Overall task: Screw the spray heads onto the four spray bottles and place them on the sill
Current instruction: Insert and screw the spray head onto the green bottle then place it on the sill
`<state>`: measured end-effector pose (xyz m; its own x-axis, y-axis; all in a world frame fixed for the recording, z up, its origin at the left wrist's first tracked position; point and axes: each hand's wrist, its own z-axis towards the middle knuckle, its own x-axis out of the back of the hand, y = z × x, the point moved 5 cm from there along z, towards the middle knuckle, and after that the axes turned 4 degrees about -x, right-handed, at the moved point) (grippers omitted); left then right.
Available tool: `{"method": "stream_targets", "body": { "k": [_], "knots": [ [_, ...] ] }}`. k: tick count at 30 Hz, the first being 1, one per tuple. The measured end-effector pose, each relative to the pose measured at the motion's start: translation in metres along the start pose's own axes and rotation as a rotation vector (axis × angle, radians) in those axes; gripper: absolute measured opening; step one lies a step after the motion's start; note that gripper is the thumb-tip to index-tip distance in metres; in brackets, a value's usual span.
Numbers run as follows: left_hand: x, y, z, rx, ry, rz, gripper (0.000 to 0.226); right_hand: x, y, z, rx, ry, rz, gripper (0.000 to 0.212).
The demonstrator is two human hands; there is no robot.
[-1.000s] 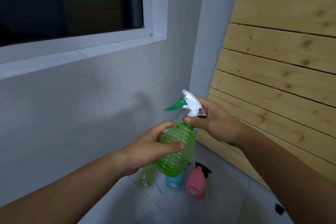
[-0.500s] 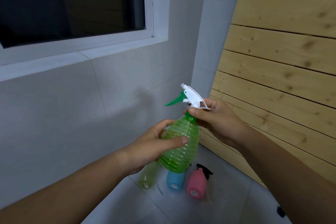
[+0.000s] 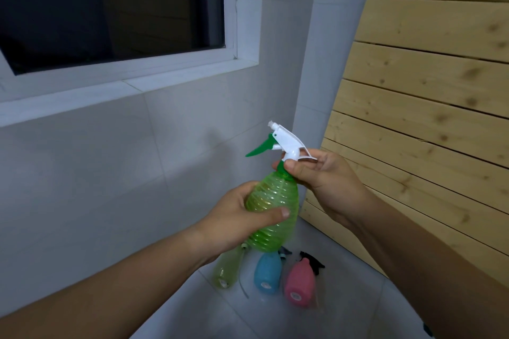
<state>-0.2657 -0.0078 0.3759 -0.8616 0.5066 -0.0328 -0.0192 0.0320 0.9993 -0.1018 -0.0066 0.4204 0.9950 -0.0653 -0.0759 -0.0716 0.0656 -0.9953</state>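
A ribbed green spray bottle (image 3: pixel 278 226) is held in the air, nearly upright, by my left hand (image 3: pixel 239 217) wrapped round its body. On its neck sits a white spray head (image 3: pixel 286 143) with a green trigger, nozzle pointing left. My right hand (image 3: pixel 319 176) pinches the green collar under that head. On the floor below lie a yellow-green bottle (image 3: pixel 224 270), a blue bottle (image 3: pixel 267 274) and a pink bottle (image 3: pixel 298 281) with a black spray head (image 3: pixel 312 260). The white window sill (image 3: pixel 124 91) runs above at the upper left.
A grey tiled wall (image 3: pixel 96 179) fills the left and centre. A slatted wooden panel (image 3: pixel 429 107) stands close on the right. A tiled column (image 3: pixel 314 63) marks the corner between them. The floor is pale tile (image 3: pixel 209 316).
The green bottle has risen slightly and stands more upright. My right hand has shifted round the collar of the spray head. The view has tilted down a little.
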Motion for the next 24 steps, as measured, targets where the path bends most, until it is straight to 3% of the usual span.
{"method": "stream_targets", "body": {
  "k": [5, 10, 13, 17, 24],
  "knots": [
    [0.004, -0.001, 0.006, -0.042, 0.070, 0.108, 0.039, 0.000, 0.002, 0.002, -0.010, 0.054, -0.028, 0.018],
    [0.010, 0.002, 0.009, -0.004, 0.080, 0.040, 0.042, -0.006, 0.004, 0.008, -0.071, 0.036, 0.114, 0.031],
    [0.025, 0.012, 0.015, -0.026, 0.150, -0.055, 0.052, -0.010, 0.004, 0.010, -0.065, 0.044, -0.076, 0.032],
    [0.048, 0.032, 0.034, -0.060, 0.273, -0.234, 0.019, -0.027, -0.003, 0.024, 0.016, -0.026, -0.216, 0.024],
    [0.094, 0.109, 0.093, -0.241, 0.218, -0.071, 0.033, -0.061, -0.061, 0.113, 0.260, -0.072, -0.327, 0.051]
  ]
}}
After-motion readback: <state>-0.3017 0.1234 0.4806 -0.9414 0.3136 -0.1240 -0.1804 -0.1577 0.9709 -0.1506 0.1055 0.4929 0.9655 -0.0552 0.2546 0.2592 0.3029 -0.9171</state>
